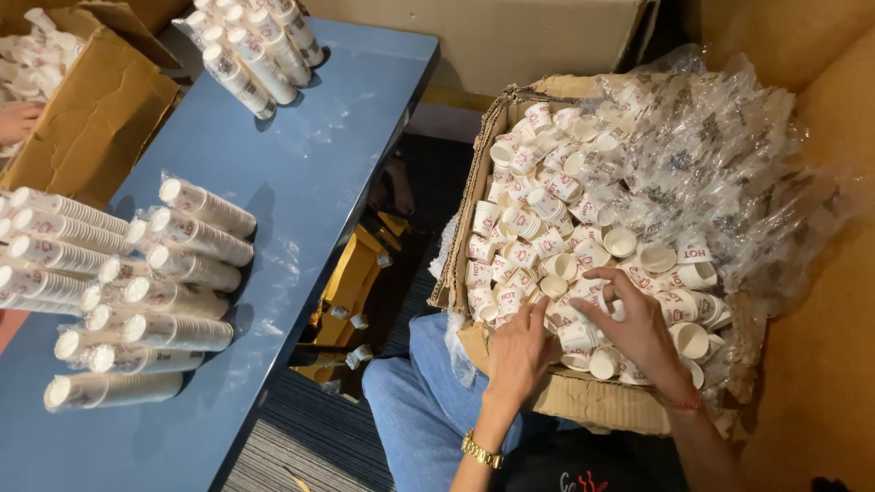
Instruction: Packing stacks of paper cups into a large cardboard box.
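Both hands in torn brown cardboard box [583,401] of small white paper cups [538,228].
Left hand [519,351] and right hand [633,328] close together, fingers curled on loose cups.

Both hands — left hand [518,353], right hand [636,326] — among loose paper cups [538,232], cardboard box [583,401]

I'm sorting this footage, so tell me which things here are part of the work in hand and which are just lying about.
In hand:
left hand and right hand, both among the loose paper cups
cardboard box holding them
plastic liner

Lying about:
wrapped cup stacks on the blue table
yellow object on the floor
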